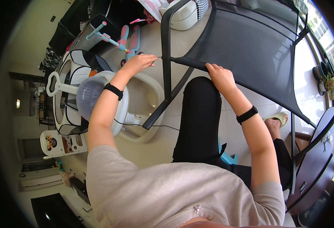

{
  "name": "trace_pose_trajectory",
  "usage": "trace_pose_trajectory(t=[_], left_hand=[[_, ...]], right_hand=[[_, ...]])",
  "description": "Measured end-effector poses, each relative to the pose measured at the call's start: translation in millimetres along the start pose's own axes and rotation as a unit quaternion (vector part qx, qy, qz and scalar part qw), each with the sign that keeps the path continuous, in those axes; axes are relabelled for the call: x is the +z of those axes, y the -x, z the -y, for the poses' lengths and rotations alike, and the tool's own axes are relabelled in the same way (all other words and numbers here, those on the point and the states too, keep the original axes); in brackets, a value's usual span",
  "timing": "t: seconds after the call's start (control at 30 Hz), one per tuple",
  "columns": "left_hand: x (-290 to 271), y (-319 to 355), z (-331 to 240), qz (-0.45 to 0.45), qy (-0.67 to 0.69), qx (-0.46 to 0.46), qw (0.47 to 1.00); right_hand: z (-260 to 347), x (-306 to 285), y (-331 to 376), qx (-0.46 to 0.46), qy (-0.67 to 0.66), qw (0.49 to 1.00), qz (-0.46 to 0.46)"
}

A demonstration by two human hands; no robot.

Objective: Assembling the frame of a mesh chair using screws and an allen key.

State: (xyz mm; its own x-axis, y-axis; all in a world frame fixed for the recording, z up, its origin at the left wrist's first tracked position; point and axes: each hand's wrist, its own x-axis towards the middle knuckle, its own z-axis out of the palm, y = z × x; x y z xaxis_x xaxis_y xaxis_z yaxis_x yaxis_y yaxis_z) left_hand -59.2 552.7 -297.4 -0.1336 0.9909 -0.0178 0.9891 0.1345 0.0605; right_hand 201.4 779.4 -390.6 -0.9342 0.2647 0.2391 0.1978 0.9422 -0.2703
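A black metal-framed chair (166, 45) with a dark mesh panel (246, 49) lies tilted in front of me. My right hand (220, 76) grips the black crossbar of the frame where the mesh meets it. My left hand (139, 62) pinches a small thin tool (157, 57) whose tip touches the frame's upright tube near the crossbar joint. Both wrists wear black bands. My knee in black trousers (197, 114) sits under the frame.
A white and grey baby swing seat (98, 95) stands on the left. A teal and pink child scooter (115, 40) lies behind it. A white appliance (182, 15) sits at the top. A dark round table (319, 163) and potted plants (324, 78) are on the right.
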Motion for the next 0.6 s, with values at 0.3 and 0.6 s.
trace_pose_trajectory(t=[0.3, 0.6], left_hand=[[24.2, -3.5, 12.8, -0.124, 0.038, 0.054, 0.99], [47.4, -19.2, 19.7, -0.287, 0.108, 0.051, 0.95]], right_hand=[[1.0, 1.7, 2.7, -0.003, 0.036, 0.998, -0.053], [-2.8, -11.6, -6.7, -0.01, 0.04, 0.998, -0.042]])
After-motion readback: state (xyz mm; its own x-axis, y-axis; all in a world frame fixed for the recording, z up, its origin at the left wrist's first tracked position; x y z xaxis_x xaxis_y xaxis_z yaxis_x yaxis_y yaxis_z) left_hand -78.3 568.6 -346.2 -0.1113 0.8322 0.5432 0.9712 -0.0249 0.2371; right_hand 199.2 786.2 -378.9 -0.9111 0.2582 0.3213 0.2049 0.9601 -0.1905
